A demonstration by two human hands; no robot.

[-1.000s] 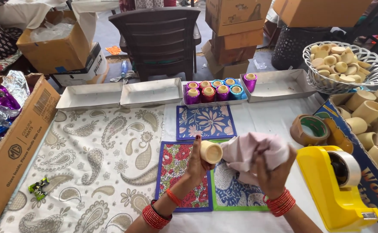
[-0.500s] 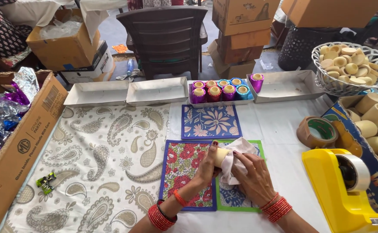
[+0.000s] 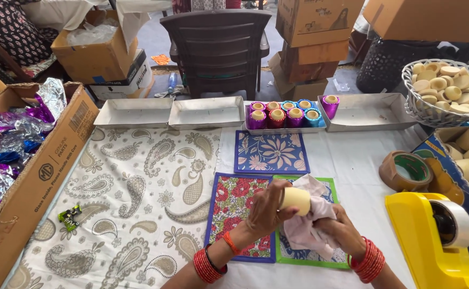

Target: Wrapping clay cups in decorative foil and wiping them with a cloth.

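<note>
A plain cream cup (image 3: pixel 295 200) is held up over the red floral mat (image 3: pixel 233 206), its open rim turned toward the right, and a pale pink cloth (image 3: pixel 310 225) is pressed against it from below and behind. The left hand (image 3: pixel 264 210) is curled around the cup's near side, fingers (image 3: pixel 277 188) arched over the top and pinching it firmly. The right hand (image 3: pixel 339 230) is closed on the bunched cloth, just right of the cup. Judged from what lies about, the work is partway through: nine foil-wrapped cups (image 3: pixel 288 113) are already lined up in the tray (image 3: pixel 285 127) beyond the blue floral mat (image 3: pixel 269 152), two more trays (image 3: pixel 170 112) left of it are seen unfilled, and a white basket (image 3: pixel 442 91) of bare cups is waiting far right of the mats. The cup in hand is not yet wrapped; no foil is seen on it.
</note>
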